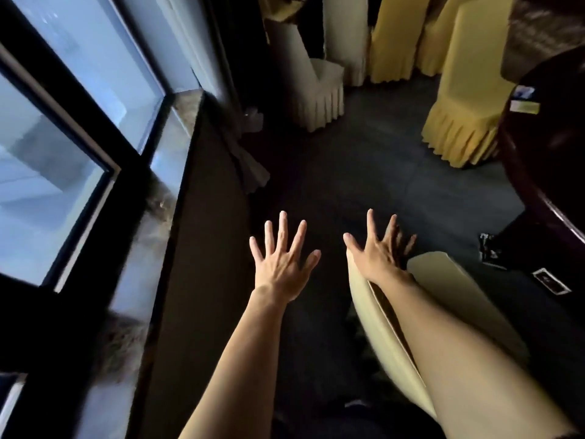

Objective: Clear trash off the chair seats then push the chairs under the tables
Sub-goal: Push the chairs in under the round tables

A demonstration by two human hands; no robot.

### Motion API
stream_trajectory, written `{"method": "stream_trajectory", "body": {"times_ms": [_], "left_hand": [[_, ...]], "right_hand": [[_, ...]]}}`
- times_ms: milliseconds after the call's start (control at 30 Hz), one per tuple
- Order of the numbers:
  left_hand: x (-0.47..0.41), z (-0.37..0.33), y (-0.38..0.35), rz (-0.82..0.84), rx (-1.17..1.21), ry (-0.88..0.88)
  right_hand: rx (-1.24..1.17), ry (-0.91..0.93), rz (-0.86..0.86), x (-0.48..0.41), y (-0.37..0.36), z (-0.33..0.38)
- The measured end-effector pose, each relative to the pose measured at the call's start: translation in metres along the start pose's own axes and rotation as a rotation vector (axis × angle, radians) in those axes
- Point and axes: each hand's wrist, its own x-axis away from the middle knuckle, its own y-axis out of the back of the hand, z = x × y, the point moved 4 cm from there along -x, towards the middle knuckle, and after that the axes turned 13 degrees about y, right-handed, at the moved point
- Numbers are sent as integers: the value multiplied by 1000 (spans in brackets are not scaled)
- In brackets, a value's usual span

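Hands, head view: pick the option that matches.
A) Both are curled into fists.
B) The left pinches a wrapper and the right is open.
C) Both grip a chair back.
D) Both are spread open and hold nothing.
D: the left hand and the right hand both show straight, splayed fingers with nothing held in them.

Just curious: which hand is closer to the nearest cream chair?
Right. The right hand is above the top edge of the cream chair; the left hand is off to its left, over dark floor.
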Motion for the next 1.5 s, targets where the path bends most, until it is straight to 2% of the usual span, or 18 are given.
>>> {"method": "stream_trajectory", "body": {"times_ms": [200, 267, 367, 533, 733, 967, 1167, 1333, 1500], "left_hand": [[-22, -78, -44, 118, -23, -307], [-22, -107, -62, 188, -67, -452], [-23, -123, -76, 206, -106, -557], [-13, -135, -101, 247, -222, -803], [-14, -127, -112, 289, -238, -995], [-26, -118, -112, 394, -277, -1071], [-24, -119, -114, 448, -257, -999], [-25, -124, -121, 381, -181, -1033], [-26, -136, -125, 378, -209, -1061]], "right_hand": [[-44, -292, -28, 24, -5, -80], [-28, -447, -66, 48, -5, -110], [-50, -560, -82, 73, -7, -127], [-24, -791, -174, 123, -10, -133], [-14, -1040, -236, 176, -35, -80], [-20, -1091, -257, 188, -72, -4], [-48, -1072, -219, 191, -73, -4], [-51, -1048, -238, 190, -69, -8], [-110, -1047, -206, 193, -62, -15]]}}
